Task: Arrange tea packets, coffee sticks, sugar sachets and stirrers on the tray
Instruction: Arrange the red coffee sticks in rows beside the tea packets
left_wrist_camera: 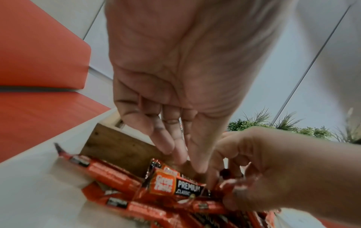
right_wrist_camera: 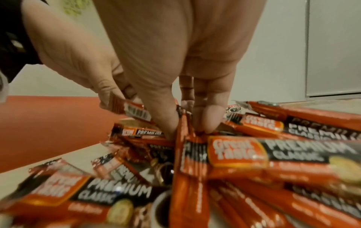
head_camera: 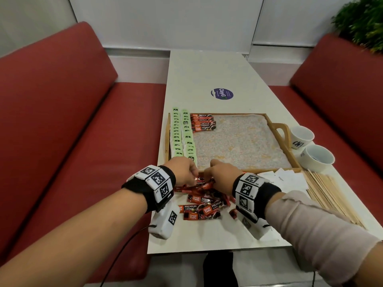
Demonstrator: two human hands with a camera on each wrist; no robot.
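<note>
Head view first: both hands down in the loose coffee sticks [head_camera: 202, 200] heaped on the table [head_camera: 207, 75], just off the tray [head_camera: 275, 124] near rim at 6 o'clock. Left hand [head_camera: 182, 172] curled into the pile, right hand [head_camera: 222, 176] curled beside it, nearly touching. On the tray, two columns of green tea packets [head_camera: 182, 133] along the 9 o'clock side, a short stack of coffee sticks at 11 o'clock, the rest of the liner bare. Sugar sachets [head_camera: 287, 179] and wooden stirrers [head_camera: 329, 193] waiting on the table at 4 o'clock, two cups [head_camera: 310, 148] at 3 o'clock. Left wrist view: left hand [left_wrist_camera: 175, 92] with fingers reaching down straight, tips on a stick [left_wrist_camera: 175, 185]; pinched or merely touched, cannot tell. Right hand [left_wrist_camera: 254, 166] closed on a red stick end. Right wrist view: thumb and fingers [right_wrist_camera: 166, 120] of the right hand pinching one upright stick [right_wrist_camera: 183, 154]; left hand [right_wrist_camera: 87, 69] at 10 o'clock gripping a stick by its barcoded end. Risks, as a judgement: slick foil, tangled heap, so neighbours likely dragged along and dropped short of the rim; crowded hands apt to collide; a careless pass at 9 o'clock could scatter the tea columns.
</note>
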